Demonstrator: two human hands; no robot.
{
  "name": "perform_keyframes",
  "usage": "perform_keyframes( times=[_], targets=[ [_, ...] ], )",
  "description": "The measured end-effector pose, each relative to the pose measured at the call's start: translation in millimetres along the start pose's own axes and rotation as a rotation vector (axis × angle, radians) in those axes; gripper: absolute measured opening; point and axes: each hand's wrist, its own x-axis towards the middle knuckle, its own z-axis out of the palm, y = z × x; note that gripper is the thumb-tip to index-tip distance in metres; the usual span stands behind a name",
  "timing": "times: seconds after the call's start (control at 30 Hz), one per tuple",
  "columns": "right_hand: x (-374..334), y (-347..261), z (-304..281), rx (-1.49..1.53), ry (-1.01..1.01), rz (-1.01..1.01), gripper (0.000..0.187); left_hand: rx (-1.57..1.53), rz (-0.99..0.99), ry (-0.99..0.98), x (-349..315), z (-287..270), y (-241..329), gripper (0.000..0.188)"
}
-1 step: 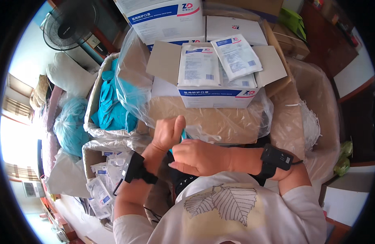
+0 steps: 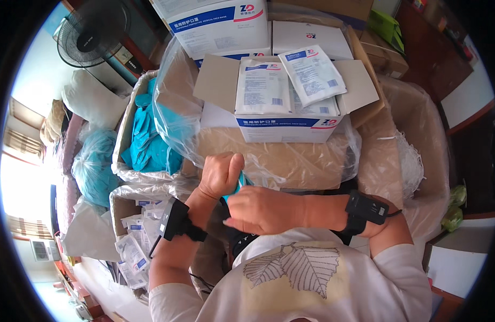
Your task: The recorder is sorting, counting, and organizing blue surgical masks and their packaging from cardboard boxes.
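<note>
In front of my chest, both hands are closed around a teal folded face mask, mostly hidden by the fingers. My left hand grips it in a fist with the thumb pointing up. Just below and to the right, my right hand is pressed to its lower part, back of the hand upward. A strip of teal and a paler edge show between the two hands. Beyond them stands an opened white and blue carton, filled with flat packed pouches; one loose pouch lies across the top.
At left, a plastic-lined bin holds teal masks, and a lower bin holds white pouches. The carton rests on a large plastic-covered cardboard box. White cords lie at right. A fan stands far left.
My right hand has shifted down slightly, and a little more of the teal mask shows between my hands. Its lower fingers sit a bit differently. The cartons and bins look the same.
</note>
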Motion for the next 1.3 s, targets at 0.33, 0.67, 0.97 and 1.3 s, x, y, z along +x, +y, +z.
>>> perform_keyframes(
  times=[0.33, 0.67, 0.97, 1.3],
  targets=[
    [-14.3, -30.4, 1.6, -0.062, -0.193, -0.096, 0.026, 0.023, 0.12, -0.086, -5.7, 2.7, 1.0, 0.03],
    [-11.6, 18.0, -8.5, 0.472, 0.818, 0.337, 0.016, -0.309, -0.278, 0.226, -14.7, 38.0, 26.2, 0.041],
    [-36.9, 37.8, -14.7, -0.254, 0.567, 0.214, 0.017, -1.097, -0.941, 0.099, -24.7, 56.0, 46.8, 0.052],
    [-107.1, -2.2, -8.7, 0.28, -0.005, 0.738, 0.023, -0.605, -0.658, 0.133, -77.4, 62.7, 34.5, 0.041]
  ],
)
